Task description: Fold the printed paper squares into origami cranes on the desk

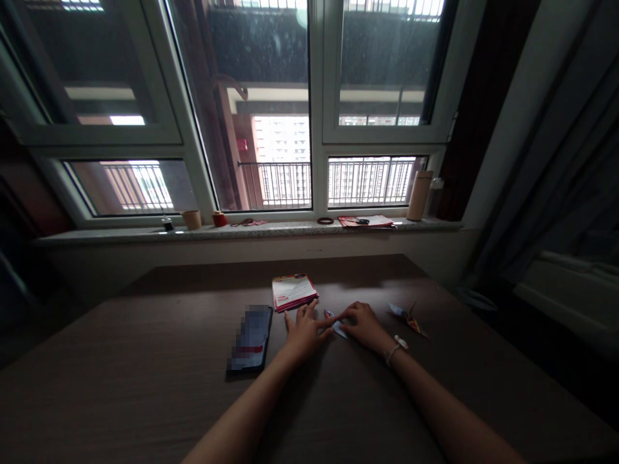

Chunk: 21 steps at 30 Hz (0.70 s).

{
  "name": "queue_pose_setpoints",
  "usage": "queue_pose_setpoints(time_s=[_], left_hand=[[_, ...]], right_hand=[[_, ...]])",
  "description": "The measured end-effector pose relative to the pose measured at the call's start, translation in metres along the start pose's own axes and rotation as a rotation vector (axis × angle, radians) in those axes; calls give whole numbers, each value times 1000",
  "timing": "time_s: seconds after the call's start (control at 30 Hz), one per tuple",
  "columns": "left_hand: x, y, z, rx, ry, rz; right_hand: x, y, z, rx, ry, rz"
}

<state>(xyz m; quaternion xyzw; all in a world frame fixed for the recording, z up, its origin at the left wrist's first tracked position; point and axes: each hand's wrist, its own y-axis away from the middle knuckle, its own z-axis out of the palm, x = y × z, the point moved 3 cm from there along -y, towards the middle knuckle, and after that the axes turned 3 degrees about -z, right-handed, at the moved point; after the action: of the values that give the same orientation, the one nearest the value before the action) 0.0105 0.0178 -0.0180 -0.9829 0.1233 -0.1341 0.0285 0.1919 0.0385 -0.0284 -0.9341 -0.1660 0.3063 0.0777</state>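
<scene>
A small piece of folded paper (340,331), pale with a bit of red and blue, lies on the table between my hands. My left hand (305,330) rests with its fingers spread, the index finger and thumb reaching to the paper's left side. Bent over the paper from the right, the fingers of my right hand (363,325) are pressed together on it; its lower edge shows under them. Just beyond my left fingertips sits a stack of square paper sheets (293,291) with red edges. A folded paper figure (409,319), pointed like a crane, lies right of my right hand.
A phone (250,341) lies left of my left hand on the dark wooden table (159,335). Along the windowsill (300,228) stand a paper cup (192,220), a red spool (219,219), papers with scissors (362,221) on them and a tall flask (420,195).
</scene>
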Motion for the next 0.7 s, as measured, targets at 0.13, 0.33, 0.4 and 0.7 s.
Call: queue_pose_setpoints(time_s=[0.13,0.33,0.4,0.7], left_hand=[[-3,-1,1,-2,-3,-18],[-2,-1,0,1,9,-42],[-2,-1,-1,18,6,-47],[-8,-6,1,134,-90,-79]], right_hand=[[-1,0,0,52,-18,-31],[-1,2,-2,51,5,-92],[-1,2,-4,40,18,-79],[-4,2,-7,-7,51,-53]])
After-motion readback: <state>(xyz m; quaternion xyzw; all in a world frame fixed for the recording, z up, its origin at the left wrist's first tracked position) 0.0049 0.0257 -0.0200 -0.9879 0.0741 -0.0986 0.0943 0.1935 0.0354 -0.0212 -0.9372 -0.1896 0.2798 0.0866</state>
